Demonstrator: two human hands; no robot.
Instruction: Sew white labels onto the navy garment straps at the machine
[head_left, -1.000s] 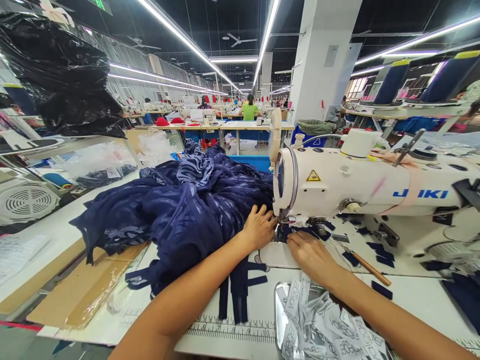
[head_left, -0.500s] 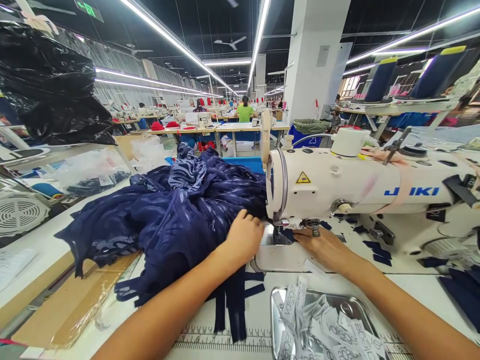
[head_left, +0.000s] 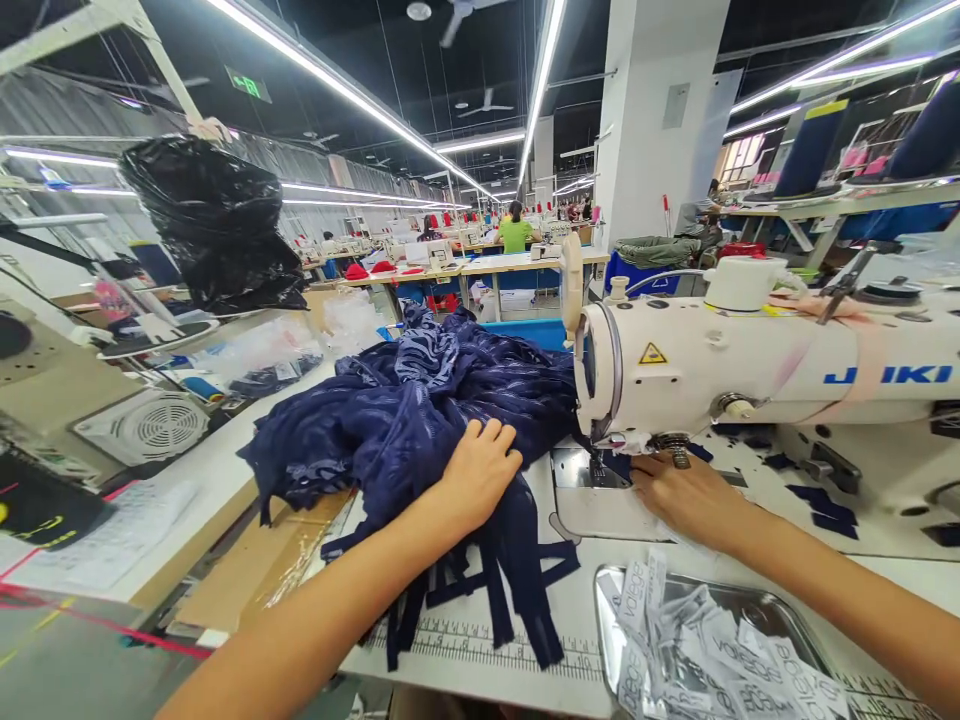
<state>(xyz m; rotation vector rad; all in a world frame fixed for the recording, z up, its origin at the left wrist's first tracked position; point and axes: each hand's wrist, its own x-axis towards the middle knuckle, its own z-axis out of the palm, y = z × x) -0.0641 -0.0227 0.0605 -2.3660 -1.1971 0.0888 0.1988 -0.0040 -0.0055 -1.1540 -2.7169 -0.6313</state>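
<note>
A heap of navy patterned mesh fabric (head_left: 390,420) lies left of the white sewing machine (head_left: 675,360), with loose straps hanging over the table's front. My left hand (head_left: 480,475) is on the heap's right side, its fingers curled into the cloth; the thumb is hidden. Beside the presser foot (head_left: 598,468), my right hand (head_left: 686,500) has its fingertips closed at a small navy fabric piece (head_left: 619,465). The machine head partly covers those fingertips.
A metal tray (head_left: 780,600) of printed white labels (head_left: 720,650) stands at the front, beside a ruler strip (head_left: 480,640). Navy scraps (head_left: 825,510) lie right of the needle area. Cardboard (head_left: 247,570) is at the left, and a black plastic bag (head_left: 210,220) hangs above.
My left hand has moved away from the needle area, drawing cloth and straps along. My right hand stays by the presser foot. The view has turned left.
</note>
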